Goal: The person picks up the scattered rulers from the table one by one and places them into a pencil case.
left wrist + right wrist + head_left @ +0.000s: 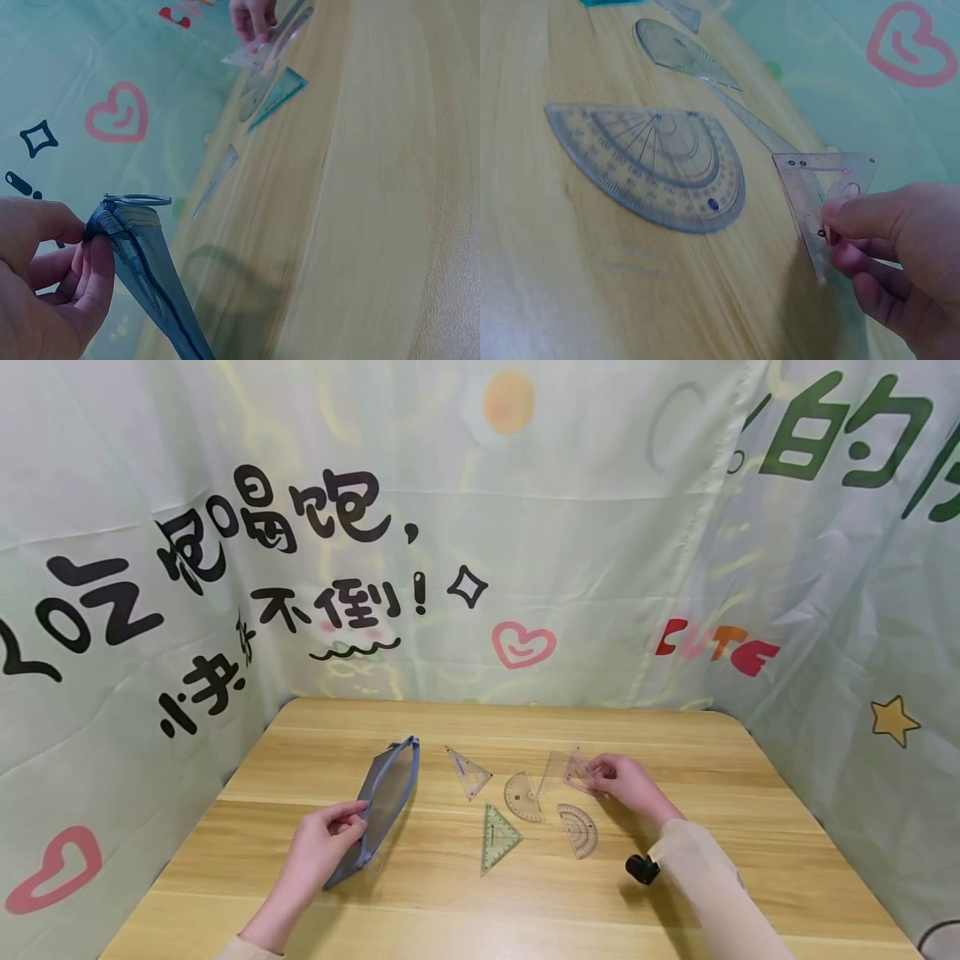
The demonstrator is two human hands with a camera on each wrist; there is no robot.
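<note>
On the left, my left hand (318, 842) pinches the edge of a blue-grey zip pouch (390, 789), which stands tilted up off the table. A ring pull shows on the pouch's top end (139, 225) in the left wrist view. At the right, my right hand (626, 785) pinches a clear pinkish set square (796, 184) between thumb and fingers. Beside that set square lies a clear straight ruler (552, 770). Nearby are one protractor (519, 797) and a second protractor (664, 169). A green set square (495, 841) and another clear set square (467, 770) lie nearer the pouch.
The wooden table (540, 918) is walled at the back and sides by a printed cloth (600, 552). A small black device (642, 868) is at my right sleeve (701, 868).
</note>
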